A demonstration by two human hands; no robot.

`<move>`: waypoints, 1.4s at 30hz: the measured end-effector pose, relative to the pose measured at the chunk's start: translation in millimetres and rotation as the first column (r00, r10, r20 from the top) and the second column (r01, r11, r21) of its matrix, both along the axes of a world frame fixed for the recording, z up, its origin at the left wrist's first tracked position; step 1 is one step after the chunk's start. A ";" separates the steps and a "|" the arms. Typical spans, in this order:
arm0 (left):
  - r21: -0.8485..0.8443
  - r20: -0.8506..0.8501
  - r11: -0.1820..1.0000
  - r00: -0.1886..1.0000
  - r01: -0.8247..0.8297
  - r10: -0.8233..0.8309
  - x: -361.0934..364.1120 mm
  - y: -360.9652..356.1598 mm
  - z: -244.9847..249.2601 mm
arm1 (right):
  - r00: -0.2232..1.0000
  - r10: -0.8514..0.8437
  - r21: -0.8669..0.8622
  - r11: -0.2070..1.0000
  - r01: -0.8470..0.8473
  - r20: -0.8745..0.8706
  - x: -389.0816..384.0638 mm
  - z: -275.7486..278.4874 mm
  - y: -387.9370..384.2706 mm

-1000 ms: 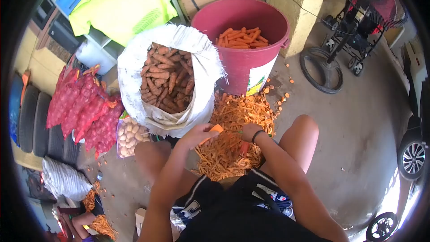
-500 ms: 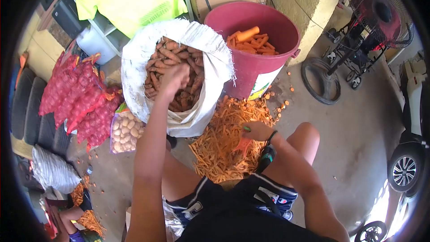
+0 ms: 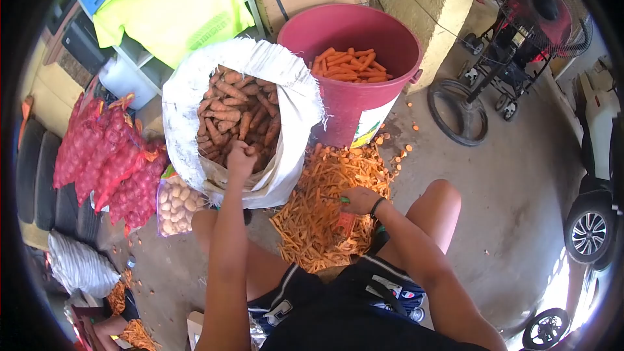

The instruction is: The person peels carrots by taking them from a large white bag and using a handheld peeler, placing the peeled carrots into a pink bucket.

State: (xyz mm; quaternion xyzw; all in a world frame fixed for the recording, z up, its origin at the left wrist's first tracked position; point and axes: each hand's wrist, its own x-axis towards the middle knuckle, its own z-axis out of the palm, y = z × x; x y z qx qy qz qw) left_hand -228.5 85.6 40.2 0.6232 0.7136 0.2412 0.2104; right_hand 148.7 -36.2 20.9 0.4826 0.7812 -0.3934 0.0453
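Inside the white woven sack [image 3: 175, 117], unpeeled carrots [image 3: 227, 107] fill the opening. My left hand [image 3: 241, 158] reaches in at the sack's near side, its fingers curled against the carrots; what they hold, if anything, is hidden. My right hand [image 3: 356, 201] is closed around a small tool with a green end [image 3: 344, 199], above a heap of orange peelings [image 3: 312, 221]. Behind the heap stands a deep red bin [image 3: 325, 104] with peeled orange carrots [image 3: 351, 65] in it.
At the left are red net bags of onions [image 3: 104, 156] and a bag of potatoes [image 3: 175, 203]. Cut carrot ends lie beside the bin. A fan [image 3: 543, 6] and a black wheel-shaped base [image 3: 458, 114] stand right. Another person's leg [image 3: 107, 335] shows bottom left.
My left hand has moved down to the carrots at the sack's near side. A thick carrot piece no longer sticks up in the bin. The view has shifted slightly.
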 end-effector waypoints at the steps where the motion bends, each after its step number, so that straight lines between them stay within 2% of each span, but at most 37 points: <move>1: 0.099 0.224 0.995 0.974 -0.004 -0.018 -13.1 5.4 3.4 | 1.000 0.002 0.013 1.000 -0.002 0.001 1.5 -1.1 -0.7; 2: 0.191 0.434 0.981 0.899 -0.033 -0.055 -23.3 9.2 4.1 | 1.000 -0.002 0.024 1.000 0.001 0.011 2.4 -2.6 -1.1; 3: 0.139 0.591 0.990 0.804 -0.023 -0.064 -19.6 -2.9 30.9 | 1.000 -0.002 0.036 0.999 0.002 0.021 2.1 -6.6 -0.7; 4: 0.086 0.726 0.996 0.685 -0.008 -0.057 -11.9 -28.0 85.2 | 1.000 0.001 0.045 0.999 -0.002 0.028 0.0 -9.6 -1.6; 5: 0.041 0.836 0.999 0.548 0.014 -0.042 -5.0 -45.3 118.4 | 1.000 0.002 0.050 0.999 -0.003 0.018 -2.5 -6.9 -2.3; 8: -0.047 0.693 0.978 0.712 0.201 -0.113 -1.5 -79.4 121.5 | 0.999 -0.020 0.103 0.994 0.024 -0.040 -17.4 8.0 2.1; 10: -0.077 0.771 0.978 0.633 0.196 -0.066 23.1 -101.1 107.1 | 0.992 -0.076 0.158 0.983 0.091 -0.096 -25.9 10.0 5.4; 13: -0.071 0.851 0.972 0.522 0.225 -0.058 61.3 -119.0 75.3 | 0.920 -0.176 0.300 0.910 0.288 -0.349 -39.2 31.8 7.4; 14: -0.058 0.870 0.970 0.488 0.236 -0.067 71.8 -122.7 65.2 | 0.906 -0.204 0.305 0.895 0.326 -0.371 -43.0 39.9 7.2; 17: -0.083 0.972 0.967 0.233 0.241 0.026 92.8 -127.8 33.5 | 0.866 -0.244 0.315 0.860 0.401 -0.437 -52.1 51.6 4.6; 18: -0.134 0.967 0.973 0.238 0.187 0.088 102.9 -132.2 38.9 | 0.859 -0.236 0.315 0.859 0.403 -0.455 -54.2 51.4 3.8; 21: -0.114 0.906 0.966 0.423 0.232 0.006 111.5 -135.0 32.0 | 0.858 -0.184 0.353 0.854 0.381 -0.480 -55.7 50.9 3.1; 25: -0.021 0.881 0.965 0.461 0.263 -0.107 122.4 -137.3 28.2 | 0.875 -0.222 0.315 0.871 0.376 -0.431 -55.1 53.5 -1.2; 28: -0.077 0.908 0.945 0.415 0.319 -0.066 127.4 -139.8 28.7 | 0.943 -0.227 0.255 0.923 0.287 -0.242 -39.6 22.3 9.3; 31: -0.045 0.939 0.976 0.341 0.211 -0.030 134.8 -133.1 29.1 | 0.961 -0.205 0.142 0.962 0.232 -0.184 -20.0 25.4 17.7; 34: -0.134 0.972 0.981 0.213 0.138 0.102 130.2 -128.9 27.1 | 0.920 -0.126 0.221 0.950 0.219 -0.371 -10.7 44.1 15.9; 37: -0.209 0.976 0.969 0.086 0.135 0.199 133.6 -122.8 15.6 | 0.800 -0.206 0.174 0.917 0.359 -0.563 -12.3 58.2 8.8; 38: -0.261 0.965 0.954 0.070 0.150 0.253 136.9 -124.4 12.3 | 0.753 -0.196 0.205 0.892 0.403 -0.628 -17.4 58.1 6.4; 40: -0.357 0.934 0.916 0.038 0.181 0.356 148.1 -129.9 25.4 | 0.742 -0.123 0.299 0.863 0.408 -0.659 -24.7 62.1 4.3; 42: -0.327 0.944 0.902 0.061 0.280 0.324 145.3 -130.5 12.5 | 0.724 -0.083 0.342 0.840 0.421 -0.685 -27.4 61.7 5.3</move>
